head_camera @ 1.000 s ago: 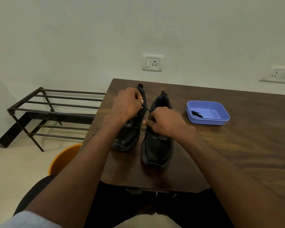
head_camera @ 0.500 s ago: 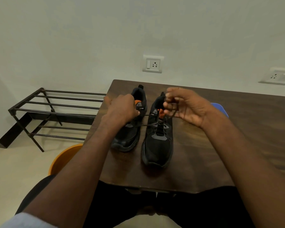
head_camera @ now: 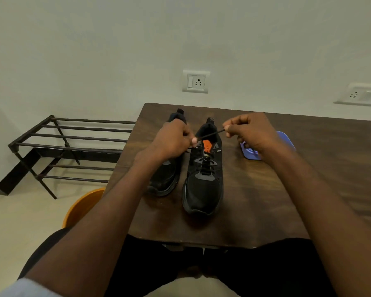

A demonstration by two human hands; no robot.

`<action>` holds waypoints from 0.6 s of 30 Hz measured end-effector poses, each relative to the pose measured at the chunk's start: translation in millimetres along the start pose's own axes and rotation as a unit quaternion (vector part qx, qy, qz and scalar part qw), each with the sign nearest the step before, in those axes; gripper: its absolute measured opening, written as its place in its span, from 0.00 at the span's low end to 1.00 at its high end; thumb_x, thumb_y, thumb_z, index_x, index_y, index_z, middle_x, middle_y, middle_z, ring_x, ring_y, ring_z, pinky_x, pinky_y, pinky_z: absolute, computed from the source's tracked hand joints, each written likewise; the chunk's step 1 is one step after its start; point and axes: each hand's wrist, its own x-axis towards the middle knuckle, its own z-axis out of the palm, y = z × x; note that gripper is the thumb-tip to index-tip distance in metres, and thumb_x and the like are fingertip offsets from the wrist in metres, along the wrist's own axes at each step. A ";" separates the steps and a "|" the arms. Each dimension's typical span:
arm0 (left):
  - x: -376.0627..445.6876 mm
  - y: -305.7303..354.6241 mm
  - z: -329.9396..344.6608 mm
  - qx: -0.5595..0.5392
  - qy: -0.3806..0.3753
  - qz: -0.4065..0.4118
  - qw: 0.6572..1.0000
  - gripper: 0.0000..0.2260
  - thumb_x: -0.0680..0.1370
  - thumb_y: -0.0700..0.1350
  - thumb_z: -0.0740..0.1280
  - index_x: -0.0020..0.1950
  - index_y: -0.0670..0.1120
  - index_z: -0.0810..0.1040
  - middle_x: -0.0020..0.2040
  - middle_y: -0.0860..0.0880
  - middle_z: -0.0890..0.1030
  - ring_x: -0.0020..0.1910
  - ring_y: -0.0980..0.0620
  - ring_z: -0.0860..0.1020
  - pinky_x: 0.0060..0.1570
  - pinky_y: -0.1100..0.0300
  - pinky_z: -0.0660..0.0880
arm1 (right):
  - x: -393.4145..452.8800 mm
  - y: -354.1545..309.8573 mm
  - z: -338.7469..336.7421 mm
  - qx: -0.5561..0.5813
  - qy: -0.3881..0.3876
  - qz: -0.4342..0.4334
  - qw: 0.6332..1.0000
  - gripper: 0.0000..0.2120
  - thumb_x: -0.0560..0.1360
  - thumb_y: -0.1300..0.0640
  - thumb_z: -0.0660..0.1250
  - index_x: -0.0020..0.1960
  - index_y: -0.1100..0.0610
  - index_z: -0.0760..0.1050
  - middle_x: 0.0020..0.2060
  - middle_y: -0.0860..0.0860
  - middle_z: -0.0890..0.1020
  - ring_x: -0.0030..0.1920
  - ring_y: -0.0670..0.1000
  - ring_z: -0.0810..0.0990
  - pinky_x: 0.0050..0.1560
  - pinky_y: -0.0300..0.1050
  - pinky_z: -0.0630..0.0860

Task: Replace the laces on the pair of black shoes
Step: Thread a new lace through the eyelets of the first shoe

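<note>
Two black shoes stand side by side on the dark wooden table (head_camera: 266, 200), toes toward me. The right shoe (head_camera: 202, 185) has an orange tongue label and black lacing over its middle. The left shoe (head_camera: 165, 179) is partly hidden by my left forearm. A black lace (head_camera: 210, 135) runs taut above the right shoe's opening between my hands. My left hand (head_camera: 172, 142) pinches one part of it near the shoe's collar. My right hand (head_camera: 251, 133) pinches the other part, raised to the right of the shoe.
A blue plastic tray (head_camera: 287, 139) lies behind my right hand, mostly hidden. A dark metal shoe rack (head_camera: 73, 146) stands on the floor to the left. An orange tub (head_camera: 81, 206) sits under the table's left edge. Wall sockets (head_camera: 195, 81) are behind the table.
My right hand has risen from the right shoe and drawn the lace up and to the right, covering the blue tray. My left hand stays near the shoe collars.
</note>
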 end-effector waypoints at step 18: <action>0.4 10.7 15.1 -0.114 0.000 0.047 0.992 0.08 0.78 0.44 0.75 0.56 0.45 0.85 0.46 0.50 0.87 0.46 0.55 0.85 0.53 0.58 0.82 | 2.5 2.8 17.4 -0.072 -0.088 -0.042 0.993 0.07 0.80 0.67 0.69 0.52 0.60 0.85 0.41 0.55 0.87 0.33 0.41 0.82 0.30 0.29 0.72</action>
